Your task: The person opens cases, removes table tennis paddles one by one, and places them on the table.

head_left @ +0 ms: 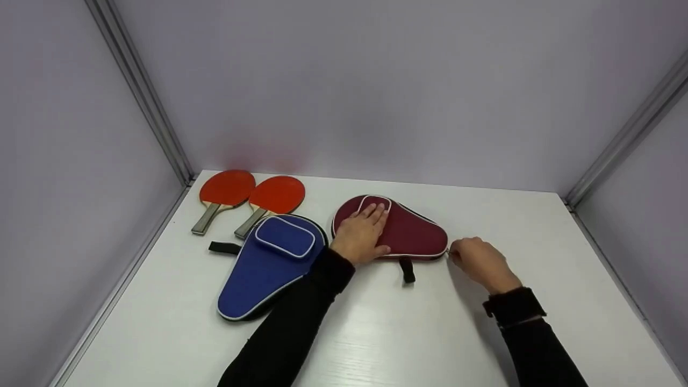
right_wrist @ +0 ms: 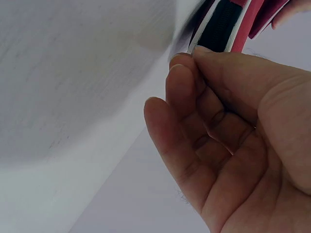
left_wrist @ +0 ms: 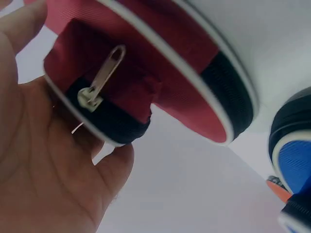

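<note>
A maroon table tennis paddle case (head_left: 414, 232) with white piping lies on the white table, its narrow end to the right. My left hand (head_left: 361, 234) rests on its wide end with straight fingers, over the small pocket. That pocket's metal zipper pull (left_wrist: 108, 73) shows in the left wrist view. At the narrow end, my right hand (head_left: 481, 262) pinches the case's zipper pull between thumb and forefinger; the fingertips mostly hide it. In the right wrist view the black zipper band (right_wrist: 222, 24) runs up from the fingertips.
A blue paddle case (head_left: 263, 279) lies to the left, under the left forearm's side. Behind it are two red paddles (head_left: 228, 188) with wooden handles. Black straps (head_left: 407, 270) stick out from both cases. Grey-white panels (head_left: 376, 97) enclose the table at the back and sides.
</note>
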Available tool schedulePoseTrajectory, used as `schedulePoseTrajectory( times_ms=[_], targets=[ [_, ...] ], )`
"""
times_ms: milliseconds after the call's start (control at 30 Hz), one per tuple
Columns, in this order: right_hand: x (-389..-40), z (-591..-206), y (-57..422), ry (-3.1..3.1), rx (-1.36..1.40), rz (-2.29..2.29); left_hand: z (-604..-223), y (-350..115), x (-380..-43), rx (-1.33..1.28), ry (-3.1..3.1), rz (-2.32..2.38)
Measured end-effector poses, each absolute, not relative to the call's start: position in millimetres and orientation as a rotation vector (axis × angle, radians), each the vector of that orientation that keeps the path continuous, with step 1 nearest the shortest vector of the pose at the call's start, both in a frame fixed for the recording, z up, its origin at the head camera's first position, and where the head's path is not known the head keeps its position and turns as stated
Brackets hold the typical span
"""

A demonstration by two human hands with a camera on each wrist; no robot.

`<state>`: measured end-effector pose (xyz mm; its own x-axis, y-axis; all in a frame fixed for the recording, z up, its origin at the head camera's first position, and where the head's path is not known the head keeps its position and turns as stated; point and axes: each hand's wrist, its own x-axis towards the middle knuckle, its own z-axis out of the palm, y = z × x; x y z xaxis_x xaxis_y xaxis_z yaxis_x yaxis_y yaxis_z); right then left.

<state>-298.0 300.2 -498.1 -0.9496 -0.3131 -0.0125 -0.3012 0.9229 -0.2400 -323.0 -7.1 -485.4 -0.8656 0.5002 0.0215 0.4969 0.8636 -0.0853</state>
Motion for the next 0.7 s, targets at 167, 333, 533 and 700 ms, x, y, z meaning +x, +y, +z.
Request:
schedulePoseTrajectory(
  times_ms=[167,333,533,700],
  targets=[
    [-293,-493,298,3.014,-0.518,-0.38,-510,-5,-338,-0.772,-2.995,0.053],
    [-287,-490,290,2.993,-0.557,-0.379,-571,-3,-379,-0.788,-2.962,-0.072],
    [-282,-492,276,3.005,-0.609,-0.365,-589,0,-394,-0.737,-2.911,-0.019],
    [-279,-495,263,3.048,-0.669,-0.327,-584,4,-396,-0.591,-2.926,-0.226]
  ],
)
